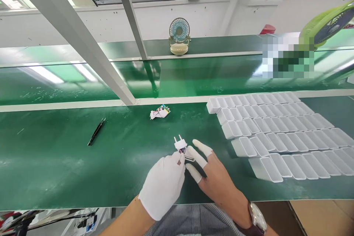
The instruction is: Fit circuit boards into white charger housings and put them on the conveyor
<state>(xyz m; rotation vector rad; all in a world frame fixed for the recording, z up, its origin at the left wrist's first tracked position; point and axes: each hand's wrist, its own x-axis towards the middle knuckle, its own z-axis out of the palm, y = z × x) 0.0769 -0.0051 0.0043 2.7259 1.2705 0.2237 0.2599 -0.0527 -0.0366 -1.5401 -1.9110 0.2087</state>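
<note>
My left hand (166, 182), in a white glove, is closed on a white two-pin plug (180, 144) above the table. The plug's two metal pins point away from me, and small dark and red wires show at its open back. My right hand (214, 175) wears white finger cots on its thumb, index and middle fingers. Its thumb and index finger sit at either side of a pale, rimmed plug housing (190, 158) beside the left fingertips. The middle finger stretches out above. Part of the plug is hidden by my left fingers.
Black tweezers (96, 131) lie at the left of the green table (61, 169). Wrapped circuit boards (160, 111) lie near the rear rail. Rows of white trays (260, 167) fill the right side. A small fan (179, 36) stands on the shelf; a green fan (326, 24) hangs upper right.
</note>
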